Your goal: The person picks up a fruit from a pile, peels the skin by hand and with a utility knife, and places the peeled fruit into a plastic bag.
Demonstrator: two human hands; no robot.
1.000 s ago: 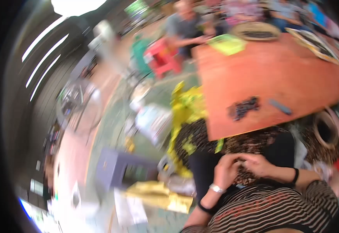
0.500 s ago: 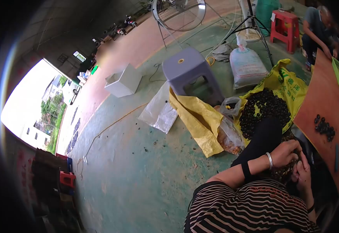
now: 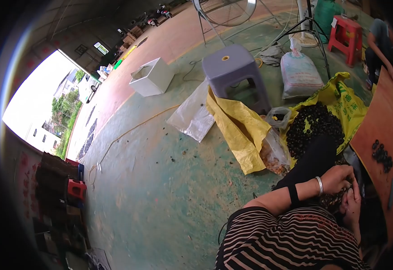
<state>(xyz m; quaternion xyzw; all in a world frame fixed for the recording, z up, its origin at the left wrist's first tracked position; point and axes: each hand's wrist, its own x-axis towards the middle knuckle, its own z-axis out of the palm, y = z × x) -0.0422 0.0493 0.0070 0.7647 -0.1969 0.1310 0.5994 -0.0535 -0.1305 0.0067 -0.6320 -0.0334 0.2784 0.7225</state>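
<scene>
My left hand (image 3: pixel 337 179), with a silver bangle at the wrist, is closed with its fingers pinched together above my lap. Just below it, my right hand (image 3: pixel 351 206) is also closed, its fingers curled and thumb raised towards the left fingertips. Whatever sits between the fingers is too small and hidden to make out. Beneath the hands lies a litter of small brownish bits. Close by, a heap of dark round pieces (image 3: pixel 311 130) rests on a yellow sack (image 3: pixel 351 101). To the right, several similar dark pieces (image 3: pixel 381 156) lie on a reddish-brown board (image 3: pixel 369 135).
A narrow blue-grey stick (image 3: pixel 391 193) lies on the board. Beyond my leg are a yellow bag (image 3: pixel 239 130), a grey stool (image 3: pixel 232 67), a stuffed white sack (image 3: pixel 300 74) and a red stool (image 3: pixel 345 40). Another person (image 3: pixel 381 47) sits at the board's far end.
The view has shifted, so the surroundings appear further right. My hands stay together in nearly the same pose.
</scene>
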